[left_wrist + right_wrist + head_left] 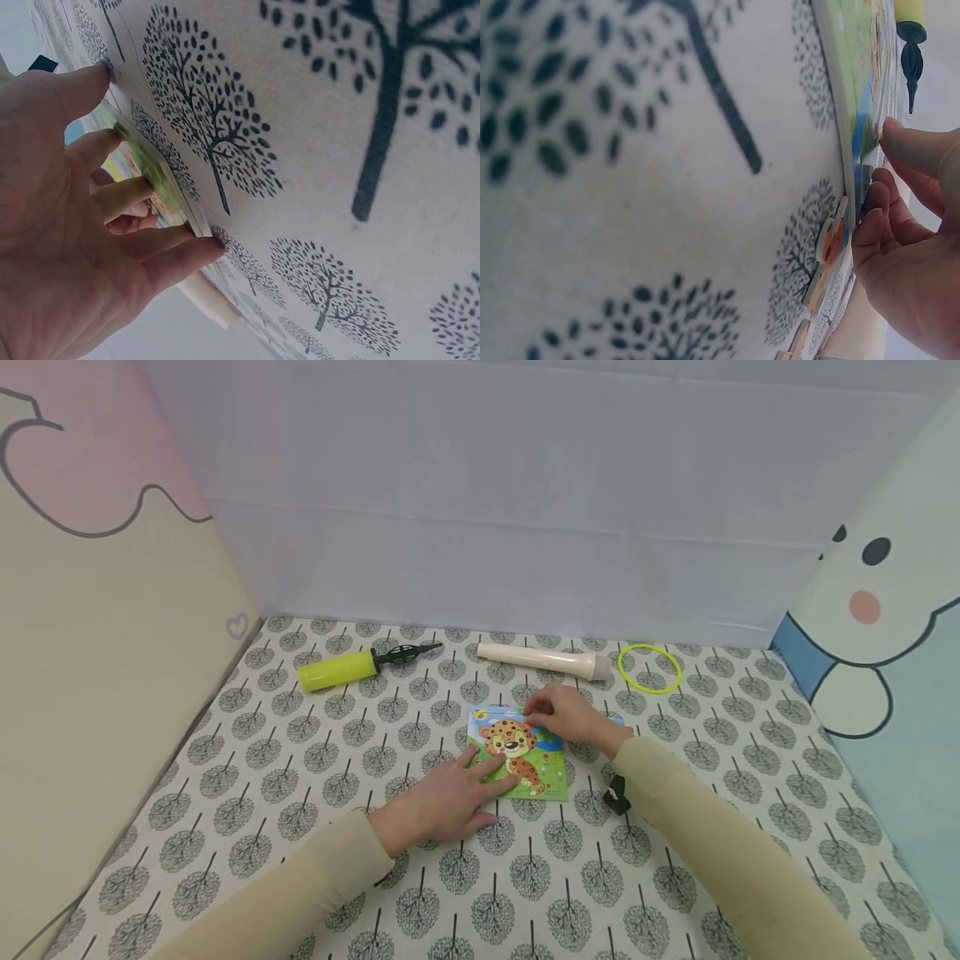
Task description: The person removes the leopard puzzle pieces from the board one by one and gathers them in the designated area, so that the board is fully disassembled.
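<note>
A flat jigsaw puzzle (551, 781) with a cartoon leopard on green and blue ground lies mid-table. Over its lower left part rests my left hand (457, 797), fingers spread; the left wrist view shows fingertips along the board's edge (176, 169). At the upper right of the picture, my right hand (566, 714) has curled fingers and thumb pinching a small puzzle piece, mostly hidden by the fingertips. In the right wrist view those fingertips (881, 180) meet the board's surface. Loose puzzle pieces (829, 244) lie beside the board, under the right hand and wrist.
Behind the puzzle lie a yellow-green hand pump (337, 671) with a black nozzle, a pale toy microphone (536, 658) and a yellow-green ring (650, 668). A small black object (617, 795) sits beside the right sleeve. Fabric walls (487, 510) bound the tree-print tablecloth (315, 843).
</note>
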Available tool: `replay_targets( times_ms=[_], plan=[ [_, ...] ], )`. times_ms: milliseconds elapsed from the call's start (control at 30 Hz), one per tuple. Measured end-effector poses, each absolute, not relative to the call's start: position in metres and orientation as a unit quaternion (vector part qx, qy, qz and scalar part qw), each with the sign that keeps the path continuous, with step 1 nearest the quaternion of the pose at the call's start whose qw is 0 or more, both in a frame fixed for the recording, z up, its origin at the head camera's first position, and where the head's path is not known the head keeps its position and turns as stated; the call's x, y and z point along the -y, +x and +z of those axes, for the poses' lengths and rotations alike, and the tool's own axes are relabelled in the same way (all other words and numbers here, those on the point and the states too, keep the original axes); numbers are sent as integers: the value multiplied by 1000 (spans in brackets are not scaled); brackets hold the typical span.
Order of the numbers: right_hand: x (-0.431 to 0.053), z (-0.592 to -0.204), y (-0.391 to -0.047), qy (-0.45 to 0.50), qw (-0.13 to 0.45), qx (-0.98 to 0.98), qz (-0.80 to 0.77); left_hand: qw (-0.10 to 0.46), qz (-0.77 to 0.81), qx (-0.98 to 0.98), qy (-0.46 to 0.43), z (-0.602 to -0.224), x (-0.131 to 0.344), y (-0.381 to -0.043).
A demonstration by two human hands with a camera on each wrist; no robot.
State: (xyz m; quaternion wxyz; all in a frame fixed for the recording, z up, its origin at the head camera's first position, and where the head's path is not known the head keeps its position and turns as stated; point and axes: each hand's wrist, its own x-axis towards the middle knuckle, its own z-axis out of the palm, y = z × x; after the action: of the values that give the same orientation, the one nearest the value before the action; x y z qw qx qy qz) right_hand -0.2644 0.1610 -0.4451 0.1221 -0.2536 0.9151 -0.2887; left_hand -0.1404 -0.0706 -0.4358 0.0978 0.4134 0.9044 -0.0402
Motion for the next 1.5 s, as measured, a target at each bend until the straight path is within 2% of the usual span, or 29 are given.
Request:
replay_targets(
  times_ms=[400,867,1500],
  plan=[
    [-161,-443,-263,-244,132,-905,-322,109,-56,-906,405,-432,67,-140],
    [-171,-431,-261,-260,146,-898,-324,93,-56,-902,417,-434,68,-137],
    [-221,-418,-257,-220,162,-864,-423,85,-71,-897,428,-434,66,-137]
  ],
)
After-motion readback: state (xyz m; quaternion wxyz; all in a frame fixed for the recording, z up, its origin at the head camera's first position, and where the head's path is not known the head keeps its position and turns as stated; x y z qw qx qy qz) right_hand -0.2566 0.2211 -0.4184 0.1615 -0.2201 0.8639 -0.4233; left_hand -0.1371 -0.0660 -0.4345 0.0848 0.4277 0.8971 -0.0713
